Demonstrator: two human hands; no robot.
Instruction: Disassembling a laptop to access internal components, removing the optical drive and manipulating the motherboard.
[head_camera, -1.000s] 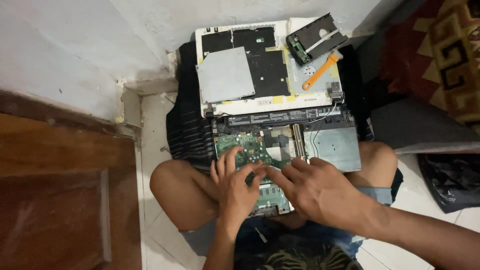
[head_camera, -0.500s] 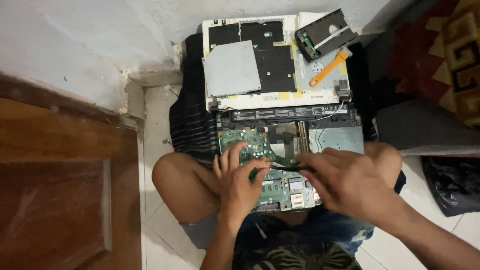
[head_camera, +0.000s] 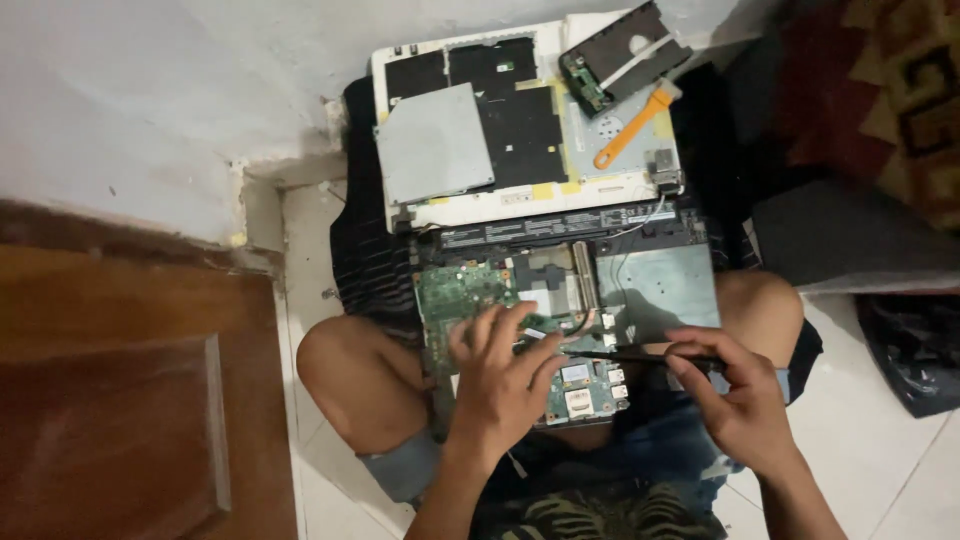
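Note:
An opened laptop base rests on my lap, its green motherboard and copper heat pipe exposed. My left hand lies flat on the board, fingers spread and pressing on it. My right hand pinches a thin black tool that points left towards the middle of the board, beside my left fingertips. A grey metal plate covers the laptop's right side.
Beyond the laptop lies a white bottom cover with a silver optical drive, an orange pry tool and a hard drive on it. A wooden door is at left, a white wall behind, a patterned cushion at right.
My right hand has drawn back to the right off the board and now holds the thin black tool out to the left. My left hand stays on the board.

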